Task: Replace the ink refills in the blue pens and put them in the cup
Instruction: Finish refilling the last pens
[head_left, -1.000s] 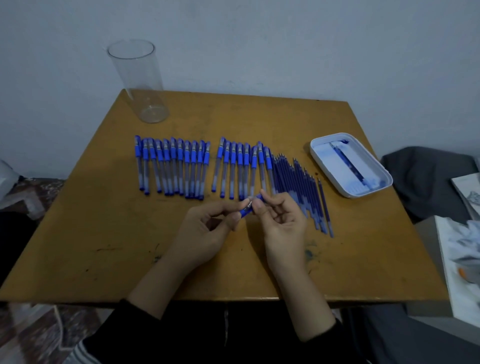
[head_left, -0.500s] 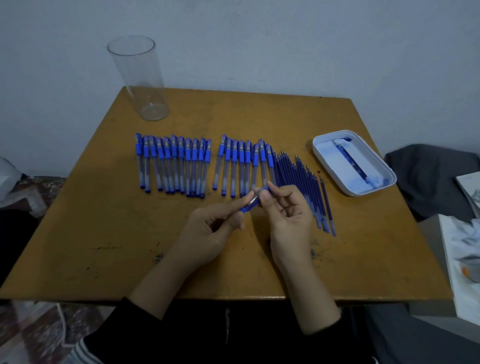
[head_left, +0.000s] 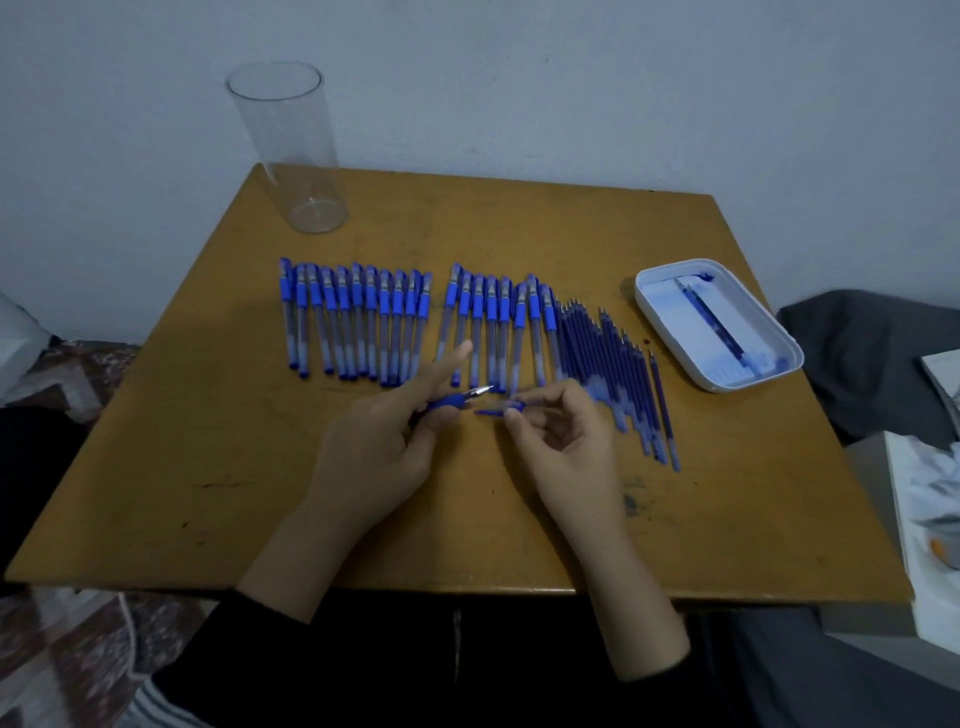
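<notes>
My left hand (head_left: 384, 447) grips an uncapped blue pen (head_left: 454, 400), its metal tip pointing right and the index finger stretched out. My right hand (head_left: 561, 441) pinches the pen's blue cap (head_left: 501, 409) a little to the right of the tip. Two rows of several capped blue pens (head_left: 358, 322) (head_left: 498, 327) lie across the table's middle. A fan of several blue ink refills (head_left: 613, 374) lies to their right. A tall clear cup (head_left: 291, 145) stands empty at the far left corner.
A white tray (head_left: 779, 358) holding one blue refill sits at the right of the wooden table (head_left: 467, 519). Grey cloth and white paper lie beyond the right edge. A wall stands close behind the table.
The two hands have drawn apart: the cap has come off the pen, baring its metal tip. The left index finger has straightened.
</notes>
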